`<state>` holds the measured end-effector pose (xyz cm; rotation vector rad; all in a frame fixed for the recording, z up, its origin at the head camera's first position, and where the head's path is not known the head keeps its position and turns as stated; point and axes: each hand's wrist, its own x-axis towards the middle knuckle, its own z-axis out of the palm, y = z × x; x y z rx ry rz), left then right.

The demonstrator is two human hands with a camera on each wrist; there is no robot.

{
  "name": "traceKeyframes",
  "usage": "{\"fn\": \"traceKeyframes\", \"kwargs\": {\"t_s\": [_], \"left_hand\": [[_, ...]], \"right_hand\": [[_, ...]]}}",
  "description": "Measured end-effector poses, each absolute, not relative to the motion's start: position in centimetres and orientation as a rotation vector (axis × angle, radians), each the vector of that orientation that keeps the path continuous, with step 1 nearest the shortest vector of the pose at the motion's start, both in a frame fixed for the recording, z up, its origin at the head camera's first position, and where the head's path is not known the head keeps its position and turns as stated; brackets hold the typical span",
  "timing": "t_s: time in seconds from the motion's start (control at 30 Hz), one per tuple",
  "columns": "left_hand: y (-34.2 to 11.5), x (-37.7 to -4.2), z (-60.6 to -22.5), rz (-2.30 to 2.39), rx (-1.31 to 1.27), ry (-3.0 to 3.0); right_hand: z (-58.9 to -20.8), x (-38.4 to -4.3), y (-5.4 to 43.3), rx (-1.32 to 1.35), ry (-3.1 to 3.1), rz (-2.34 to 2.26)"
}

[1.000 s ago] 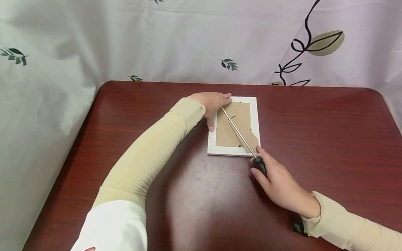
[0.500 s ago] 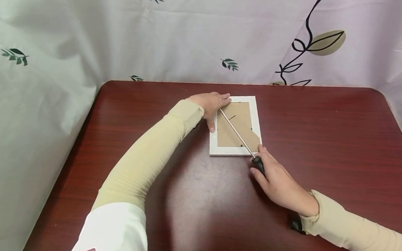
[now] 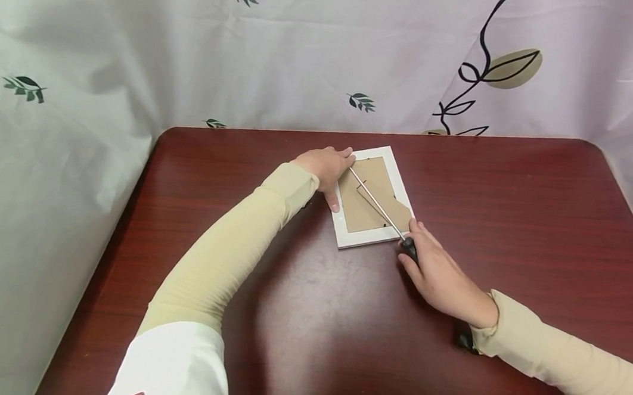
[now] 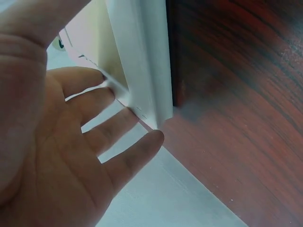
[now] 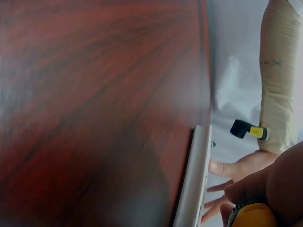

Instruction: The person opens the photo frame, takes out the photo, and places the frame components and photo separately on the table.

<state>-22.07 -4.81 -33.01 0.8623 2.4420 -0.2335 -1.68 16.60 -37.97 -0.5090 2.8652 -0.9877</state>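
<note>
A white picture frame (image 3: 400,181) lies back-up on the table, its brown backing board (image 3: 356,213) showing. My left hand (image 3: 323,168) rests at its upper left, thumb on the left edge, fingers along the top corner. In the left wrist view those fingers (image 4: 130,158) reach out nearly straight against the frame's edge (image 4: 154,61). My right hand (image 3: 441,277) grips a screwdriver by its black handle (image 3: 409,250); fingertips touch the frame's lower right corner. The metal shaft (image 3: 378,205) runs diagonally over the backing, its tip near my left hand. The handle's yellow end (image 5: 255,216) shows in the right wrist view.
The dark red wooden table (image 3: 527,222) surrounds the frame. A pale patterned curtain (image 3: 299,67) hangs behind and beside it. A black strap device with a yellow label (image 5: 256,132) sits at the left wrist.
The frame has turned counterclockwise: its top has shifted left and its bottom right. My left hand has moved slightly left; my right hand stays at the lower corner with the screwdriver.
</note>
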Motion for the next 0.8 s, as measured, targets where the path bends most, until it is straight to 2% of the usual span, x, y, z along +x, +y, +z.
{"fn": "traceKeyframes", "kwargs": {"t_s": [0.8], "left_hand": [[-4.6,-20.3,-33.0,-0.311,0.764,2.606]], "right_hand": [[-38.2,-5.5,18.3,-0.589,3.045,-0.939]]}}
